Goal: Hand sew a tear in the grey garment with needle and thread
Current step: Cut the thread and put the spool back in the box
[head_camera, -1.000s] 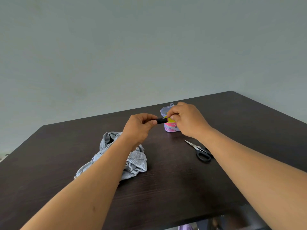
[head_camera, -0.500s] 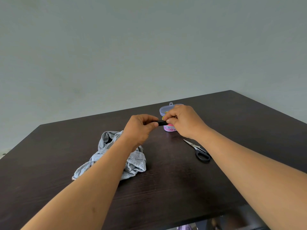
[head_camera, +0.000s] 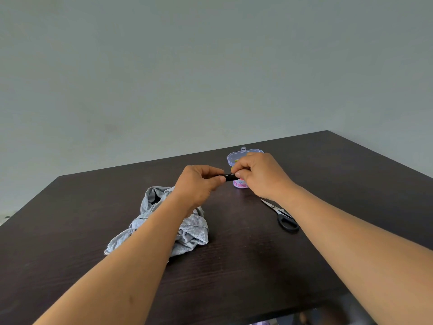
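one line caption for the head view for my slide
Both hands, left and right, pinch a small black spool above the dark table; grey garment and scissors lie untouched.

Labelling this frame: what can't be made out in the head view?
- Needle and thread: too small, none visible.
- Black spool: ends hidden in the grip of the left hand and right hand.
- Box: contents and lower part behind right hand.
- Tear in garment: crumpled, left forearm covers it.
- Scissors: partly behind right forearm.

Ribbed grey cloth garment [head_camera: 187,233]; dark wood-grain table [head_camera: 246,266], faintly shiny; clear plastic box [head_camera: 236,156]; scissors [head_camera: 281,216] with metal blades, glossy black plastic handles.
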Motion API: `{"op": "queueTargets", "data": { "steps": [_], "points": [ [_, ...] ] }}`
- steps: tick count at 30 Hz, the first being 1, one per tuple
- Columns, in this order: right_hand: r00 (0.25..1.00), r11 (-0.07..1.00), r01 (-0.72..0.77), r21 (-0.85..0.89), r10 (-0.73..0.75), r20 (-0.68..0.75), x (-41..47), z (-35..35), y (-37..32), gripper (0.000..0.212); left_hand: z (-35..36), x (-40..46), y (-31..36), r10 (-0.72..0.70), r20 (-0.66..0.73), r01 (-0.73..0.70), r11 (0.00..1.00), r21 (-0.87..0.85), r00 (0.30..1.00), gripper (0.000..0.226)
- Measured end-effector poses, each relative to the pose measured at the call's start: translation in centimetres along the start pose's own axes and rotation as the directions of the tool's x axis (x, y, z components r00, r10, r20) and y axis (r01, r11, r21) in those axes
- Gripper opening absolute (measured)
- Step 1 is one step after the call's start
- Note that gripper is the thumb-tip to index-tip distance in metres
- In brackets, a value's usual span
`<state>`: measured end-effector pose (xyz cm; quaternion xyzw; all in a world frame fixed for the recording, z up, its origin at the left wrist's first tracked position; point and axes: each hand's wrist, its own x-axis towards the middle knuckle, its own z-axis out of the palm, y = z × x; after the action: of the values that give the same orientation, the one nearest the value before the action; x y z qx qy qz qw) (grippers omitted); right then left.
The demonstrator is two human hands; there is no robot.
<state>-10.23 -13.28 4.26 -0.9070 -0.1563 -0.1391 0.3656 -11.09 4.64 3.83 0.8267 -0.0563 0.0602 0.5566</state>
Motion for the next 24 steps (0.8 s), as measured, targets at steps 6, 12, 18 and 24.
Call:
{"op": "queueTargets", "data": {
  "steps": [6,12,18,24],
  "points": [
    [0.997,0.995,0.042,-0.086,-0.036,0.071,0.1,0.1,0.0,0.02,0.1,-0.1,0.1,-0.049,0.006,0.049,0.999,0.0,0.999,0.009],
    [1.0,0.994,-0.024,0.103,0.024,0.0,-0.1,-0.6,-0.1,0.013,-0.7,0.0,0.6,-0.144,0.016,0.145,0.981,-0.132,0.989,0.011],
    [0.991,0.95,-0.121,0.287,0.131,-0.017,0.1,-0.2,0.7,0.013,-1.7,0.2,1.1,-0.219,0.09,0.236,0.928,-0.289,0.972,0.014],
    [0.988,0.939,-0.152,0.309,0.147,0.037,-0.7,2.3,-0.1,0.01,-1.3,0.3,1.8,-0.246,0.062,0.244,0.832,-0.499,0.967,0.008]
  ]
}}
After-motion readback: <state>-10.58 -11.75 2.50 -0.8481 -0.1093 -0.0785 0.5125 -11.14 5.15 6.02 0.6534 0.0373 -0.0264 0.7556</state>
